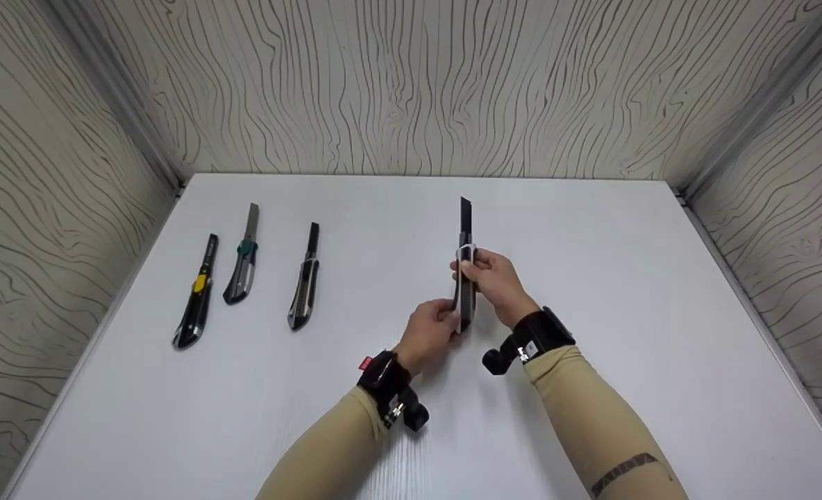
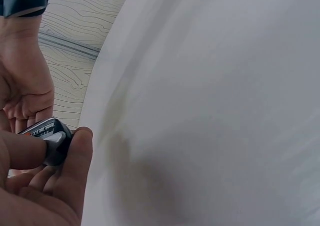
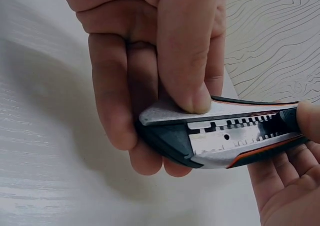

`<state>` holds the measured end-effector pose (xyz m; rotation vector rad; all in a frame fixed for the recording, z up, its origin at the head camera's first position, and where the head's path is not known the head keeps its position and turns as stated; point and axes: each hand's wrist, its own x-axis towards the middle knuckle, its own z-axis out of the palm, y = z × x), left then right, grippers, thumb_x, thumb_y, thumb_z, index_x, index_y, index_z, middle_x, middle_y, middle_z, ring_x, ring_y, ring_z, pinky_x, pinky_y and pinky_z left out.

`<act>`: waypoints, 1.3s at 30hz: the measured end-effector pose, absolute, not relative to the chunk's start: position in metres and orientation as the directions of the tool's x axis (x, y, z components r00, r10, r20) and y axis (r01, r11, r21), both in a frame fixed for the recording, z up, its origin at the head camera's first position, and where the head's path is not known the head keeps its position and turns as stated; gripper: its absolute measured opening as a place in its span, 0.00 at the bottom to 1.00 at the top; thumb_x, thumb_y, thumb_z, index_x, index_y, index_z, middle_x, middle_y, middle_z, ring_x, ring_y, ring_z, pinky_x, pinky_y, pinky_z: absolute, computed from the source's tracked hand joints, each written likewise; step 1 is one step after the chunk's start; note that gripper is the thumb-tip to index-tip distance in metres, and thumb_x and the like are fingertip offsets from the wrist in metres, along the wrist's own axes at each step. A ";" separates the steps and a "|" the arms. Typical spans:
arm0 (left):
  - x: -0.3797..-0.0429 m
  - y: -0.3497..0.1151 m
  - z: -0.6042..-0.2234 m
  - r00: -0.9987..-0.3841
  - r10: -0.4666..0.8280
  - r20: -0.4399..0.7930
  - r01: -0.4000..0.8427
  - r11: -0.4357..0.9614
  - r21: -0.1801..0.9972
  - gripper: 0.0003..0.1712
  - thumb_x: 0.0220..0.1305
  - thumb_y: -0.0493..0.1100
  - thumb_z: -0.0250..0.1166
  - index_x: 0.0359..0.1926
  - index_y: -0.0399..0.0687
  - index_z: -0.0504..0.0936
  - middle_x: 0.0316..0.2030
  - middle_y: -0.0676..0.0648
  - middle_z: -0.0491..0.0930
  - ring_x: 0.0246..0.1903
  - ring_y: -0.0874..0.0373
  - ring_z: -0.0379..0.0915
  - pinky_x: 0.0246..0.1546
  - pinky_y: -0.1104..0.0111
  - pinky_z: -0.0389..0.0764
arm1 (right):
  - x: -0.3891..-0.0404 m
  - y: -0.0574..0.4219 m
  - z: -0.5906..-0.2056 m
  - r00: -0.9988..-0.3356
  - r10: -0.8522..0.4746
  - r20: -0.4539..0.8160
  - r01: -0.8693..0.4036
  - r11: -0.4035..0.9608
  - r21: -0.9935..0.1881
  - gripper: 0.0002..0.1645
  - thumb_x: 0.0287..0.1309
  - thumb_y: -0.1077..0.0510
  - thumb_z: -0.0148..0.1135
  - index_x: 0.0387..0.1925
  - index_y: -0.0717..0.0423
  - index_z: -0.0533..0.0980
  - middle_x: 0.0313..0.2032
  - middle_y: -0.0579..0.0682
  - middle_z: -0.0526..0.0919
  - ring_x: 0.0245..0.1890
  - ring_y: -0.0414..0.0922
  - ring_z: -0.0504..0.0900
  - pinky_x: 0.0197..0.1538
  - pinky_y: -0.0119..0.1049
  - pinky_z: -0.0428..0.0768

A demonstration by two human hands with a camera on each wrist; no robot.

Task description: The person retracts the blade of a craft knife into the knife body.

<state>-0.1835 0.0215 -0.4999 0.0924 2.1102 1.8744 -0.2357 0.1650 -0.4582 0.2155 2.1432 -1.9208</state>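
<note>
A snap-off utility knife (image 1: 465, 300) is held by both hands over the white table, its long dark blade (image 1: 466, 218) pointing away from me. My right hand (image 1: 500, 283) grips the upper handle, thumb on top by the slider. Lower down, my left hand (image 1: 428, 333) pinches the butt end between thumb and fingers. In the right wrist view the grey, black and orange handle (image 3: 215, 105) shows a toothed slot with metal inside. The left wrist view shows the rounded butt (image 2: 59, 148) between the left fingers; the rest of the knife is mostly hidden there.
Three more utility knives lie on the table's left side with blades out: a black and silver one (image 1: 304, 295), a grey one with a green slider (image 1: 243, 271), and a black one with a yellow slider (image 1: 194, 316). Wood-patterned walls (image 1: 411, 90) enclose the table (image 1: 612, 250).
</note>
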 end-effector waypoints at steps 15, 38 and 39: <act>-0.182 0.021 -0.499 -0.951 0.246 -0.185 -0.143 0.181 0.973 0.17 0.67 0.35 0.54 0.54 0.32 0.78 0.35 0.45 0.85 0.29 0.62 0.76 0.33 0.70 0.80 | -0.233 0.165 -0.459 -0.966 -0.091 -0.244 0.232 0.123 -0.965 0.22 0.70 0.62 0.50 0.63 0.63 0.67 0.58 0.61 0.79 0.51 0.44 0.82 0.58 0.38 0.75; -0.179 0.022 -0.498 -0.950 0.236 -0.205 -0.174 0.148 0.974 0.17 0.67 0.35 0.54 0.54 0.32 0.78 0.37 0.43 0.86 0.29 0.63 0.76 0.31 0.74 0.77 | -0.230 0.167 -0.462 -0.975 -0.126 -0.186 0.169 0.131 -0.977 0.20 0.70 0.63 0.50 0.60 0.65 0.69 0.55 0.61 0.81 0.46 0.40 0.82 0.52 0.33 0.75; -0.179 0.022 -0.498 -0.949 0.238 -0.205 -0.174 0.147 0.974 0.17 0.67 0.35 0.54 0.54 0.32 0.78 0.37 0.44 0.86 0.29 0.63 0.76 0.31 0.74 0.78 | -0.230 0.167 -0.462 -0.975 -0.130 -0.182 0.165 0.129 -0.978 0.20 0.70 0.64 0.50 0.61 0.66 0.69 0.55 0.61 0.80 0.46 0.40 0.82 0.52 0.33 0.75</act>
